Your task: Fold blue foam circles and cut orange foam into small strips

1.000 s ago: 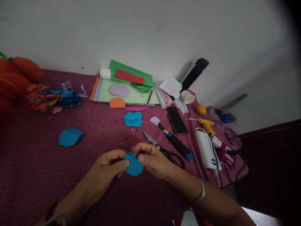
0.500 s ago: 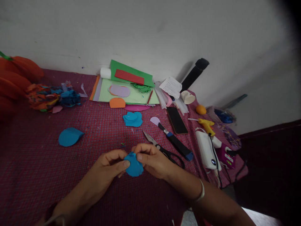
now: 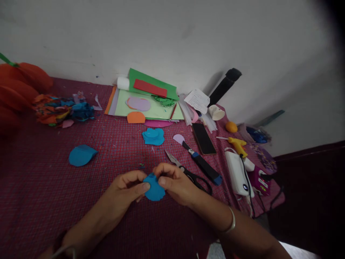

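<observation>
My left hand (image 3: pixel 126 187) and my right hand (image 3: pixel 175 181) meet over the red checked cloth (image 3: pixel 40 194), and both pinch one small blue foam piece (image 3: pixel 155 190) between thumb and fingers. A silver bangle (image 3: pixel 231 221) circles my right wrist. Black-handled scissors (image 3: pixel 188 172) lie just beyond my right hand. More blue cut-outs (image 3: pixel 153 136) lie further back in the middle, and a blue folded shape (image 3: pixel 81 155) rests to the left.
Coloured foam sheets (image 3: pixel 147 99) are stacked by the wall. A utility knife (image 3: pixel 202 163), a phone (image 3: pixel 204 138), a yellow glue gun (image 3: pixel 237 144) and a white power bank (image 3: pixel 237 169) lie at the right. Paper scraps (image 3: pixel 59 109) are heaped at the left.
Both hands keep their pinch on the blue piece and have barely shifted. The camera tilted slightly, so the scene sits a little lower and to the right.
</observation>
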Demonstrator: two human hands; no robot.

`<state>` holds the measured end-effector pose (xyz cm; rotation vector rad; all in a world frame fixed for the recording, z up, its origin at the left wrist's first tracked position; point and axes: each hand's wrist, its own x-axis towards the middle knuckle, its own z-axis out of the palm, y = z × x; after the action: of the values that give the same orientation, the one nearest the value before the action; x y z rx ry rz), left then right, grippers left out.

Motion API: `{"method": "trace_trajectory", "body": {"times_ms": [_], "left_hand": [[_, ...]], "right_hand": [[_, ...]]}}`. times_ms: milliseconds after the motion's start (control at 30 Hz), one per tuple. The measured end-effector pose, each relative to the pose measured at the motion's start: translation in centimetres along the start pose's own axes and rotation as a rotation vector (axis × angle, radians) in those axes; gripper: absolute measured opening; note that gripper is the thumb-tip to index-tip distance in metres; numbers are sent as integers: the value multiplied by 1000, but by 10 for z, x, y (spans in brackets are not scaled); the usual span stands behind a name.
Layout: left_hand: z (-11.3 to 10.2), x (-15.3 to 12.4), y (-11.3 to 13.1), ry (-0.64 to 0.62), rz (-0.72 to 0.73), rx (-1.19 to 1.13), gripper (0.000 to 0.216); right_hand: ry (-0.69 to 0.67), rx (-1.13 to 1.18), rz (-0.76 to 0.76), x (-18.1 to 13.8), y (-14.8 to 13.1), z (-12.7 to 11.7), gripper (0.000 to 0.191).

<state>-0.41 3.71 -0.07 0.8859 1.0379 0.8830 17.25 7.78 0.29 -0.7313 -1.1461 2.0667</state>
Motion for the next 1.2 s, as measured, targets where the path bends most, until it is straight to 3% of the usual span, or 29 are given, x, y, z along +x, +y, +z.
{"method": "trace_trajectory", "body": {"times_ms": [467, 733, 1200], "left_hand": [[-2, 0, -1, -7, -2, 3, 19], [0, 1, 1, -2, 12, 30, 19], [-1, 1, -2, -7, 14, 22, 18]], "right_hand": [[4, 10, 25, 2, 2, 0, 28], [32, -48, -72, 1, 0, 1, 16], [38, -32, 11, 0, 2, 0, 30]]}}
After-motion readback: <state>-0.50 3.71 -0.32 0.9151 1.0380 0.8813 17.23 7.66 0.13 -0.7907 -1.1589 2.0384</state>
